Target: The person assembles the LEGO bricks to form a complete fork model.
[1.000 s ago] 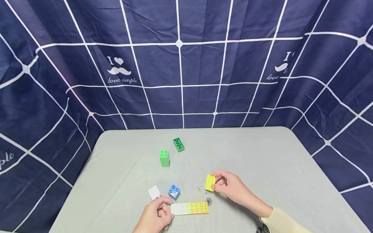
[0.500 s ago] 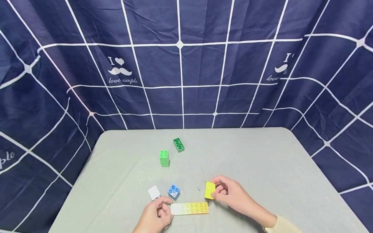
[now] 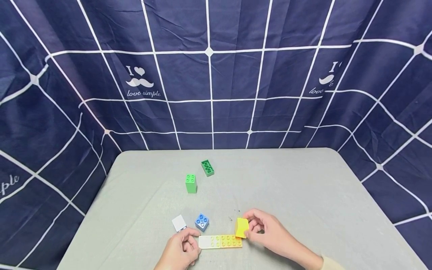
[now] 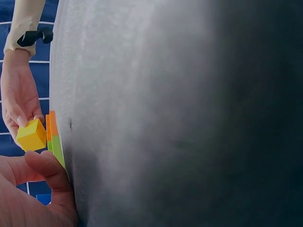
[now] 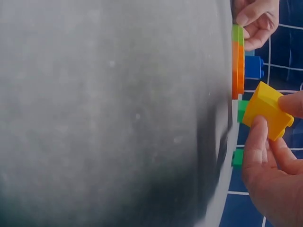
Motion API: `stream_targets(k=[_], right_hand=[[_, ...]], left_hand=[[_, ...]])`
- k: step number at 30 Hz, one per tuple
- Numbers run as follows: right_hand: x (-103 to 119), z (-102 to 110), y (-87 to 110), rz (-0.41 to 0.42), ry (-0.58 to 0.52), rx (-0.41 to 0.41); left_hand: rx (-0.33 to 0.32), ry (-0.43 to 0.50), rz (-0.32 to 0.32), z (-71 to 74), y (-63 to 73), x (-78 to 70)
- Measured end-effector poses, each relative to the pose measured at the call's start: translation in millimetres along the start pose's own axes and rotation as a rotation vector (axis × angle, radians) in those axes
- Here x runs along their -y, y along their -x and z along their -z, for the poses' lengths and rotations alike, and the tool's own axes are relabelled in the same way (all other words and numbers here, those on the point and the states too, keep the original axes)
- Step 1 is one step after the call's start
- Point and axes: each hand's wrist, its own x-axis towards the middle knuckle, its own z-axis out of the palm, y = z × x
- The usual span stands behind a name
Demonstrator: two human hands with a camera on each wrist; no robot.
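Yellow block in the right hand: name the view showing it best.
The right wrist view: the yellow block appears largest there, held in the fingers of the right hand, its studs visible. The head and left wrist views show it smaller, without clear studs.

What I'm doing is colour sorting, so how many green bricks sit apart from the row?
2: a tall light-green brick, studs up, and a dark-green brick farther back, hollow side up. Others could be hidden.

The table (image 3: 287, 180) offers passage beyond the right grip (image 3: 268, 229); leftward, blue brick (image 3: 202, 223) and tall green brick (image 3: 191, 184) obstruct.
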Motion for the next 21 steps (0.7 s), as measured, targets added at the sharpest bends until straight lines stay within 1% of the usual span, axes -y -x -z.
stream_targets(k=[4,11,17,21], right_hand=[[2,-4,3.5,0.022,0.007,0.002],[1,-8,7.4,0.108,0.058,-0.002],[-1,-11,9.7,0.155,0.078,-0.008],[-3,-13,10.8,0.215,0.118,-0.02]], left_hand=[[0.003,-0.002,-0.004,-0.2,0.2,0.3],[0.005,-0.008,-0.007,0.3,0.3,-0.1],[0.004,-0.013,0.001,0.5,-0.2,0.4],[0.001,0.002,0.011,-0.5,-0.2,0.7]])
